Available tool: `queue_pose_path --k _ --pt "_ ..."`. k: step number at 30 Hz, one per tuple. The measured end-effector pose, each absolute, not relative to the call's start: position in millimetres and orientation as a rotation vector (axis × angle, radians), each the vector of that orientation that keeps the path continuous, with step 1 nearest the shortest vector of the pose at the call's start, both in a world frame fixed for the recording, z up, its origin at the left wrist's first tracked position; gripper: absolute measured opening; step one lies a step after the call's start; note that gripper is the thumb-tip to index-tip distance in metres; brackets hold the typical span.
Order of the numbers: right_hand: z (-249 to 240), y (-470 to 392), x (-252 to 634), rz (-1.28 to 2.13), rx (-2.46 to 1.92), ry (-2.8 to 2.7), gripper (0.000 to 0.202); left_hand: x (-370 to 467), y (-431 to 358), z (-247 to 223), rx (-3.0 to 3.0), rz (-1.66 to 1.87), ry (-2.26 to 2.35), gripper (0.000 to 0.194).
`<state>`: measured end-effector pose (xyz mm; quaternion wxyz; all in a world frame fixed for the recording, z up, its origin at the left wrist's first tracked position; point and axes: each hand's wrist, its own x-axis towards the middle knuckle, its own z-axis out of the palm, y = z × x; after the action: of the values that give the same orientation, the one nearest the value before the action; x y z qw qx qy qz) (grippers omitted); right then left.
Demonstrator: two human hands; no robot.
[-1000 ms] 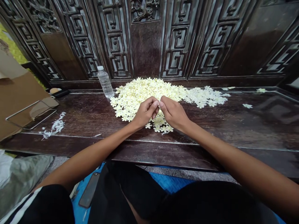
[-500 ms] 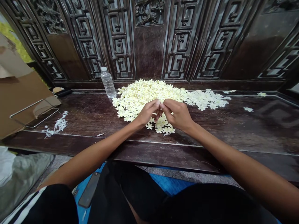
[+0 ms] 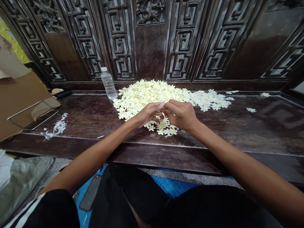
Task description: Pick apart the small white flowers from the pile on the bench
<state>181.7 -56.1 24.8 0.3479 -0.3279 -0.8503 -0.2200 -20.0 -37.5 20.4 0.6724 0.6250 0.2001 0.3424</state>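
My left hand and my right hand meet fingertip to fingertip above the front of a heap of pale yellow artificial flower heads. The left thumb and index finger are pinched together while its other fingers curl loosely below. My right hand is closed, its fingers bent inward against the left fingertips. Whatever lies between the fingers is too small or hidden to make out. Whiter flower heads spread out thinly to the right of the heap. Several blossoms show just beneath my hands.
A clear plastic bottle stands left of the heap. Thin white pieces lie beside a wire frame and a cardboard box. A carved wooden back rises behind the bench seat. Below, a phone rests on something blue.
My right hand has turned and curled more closed, shifting slightly right. My left hand has tilted flatter, its lower fingers now more visible. The view has shifted slightly.
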Motion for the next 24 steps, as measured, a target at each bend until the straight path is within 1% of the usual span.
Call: queue_pose_path --k 10,14,17,24 --pt "23.8 -56.4 181.2 -0.619 -0.756 -2.186 0.017 -19.1 -31.5 14.8 1.537 0.848 0.452 0.041" --pt "25.9 -56.6 182.2 -0.578 -0.792 -2.217 0.016 -19.9 -29.2 17.4 1.654 0.866 0.488 0.046" --pt "27.9 -56.9 183.3 -0.557 -0.791 -2.225 0.019 -20.8 -27.6 19.2 1.722 0.894 0.531 0.049" --pt "29.9 -54.6 186.2 -0.382 -0.81 -2.25 0.026 -21.7 -27.1 15.4 1.684 0.901 0.519 0.048"
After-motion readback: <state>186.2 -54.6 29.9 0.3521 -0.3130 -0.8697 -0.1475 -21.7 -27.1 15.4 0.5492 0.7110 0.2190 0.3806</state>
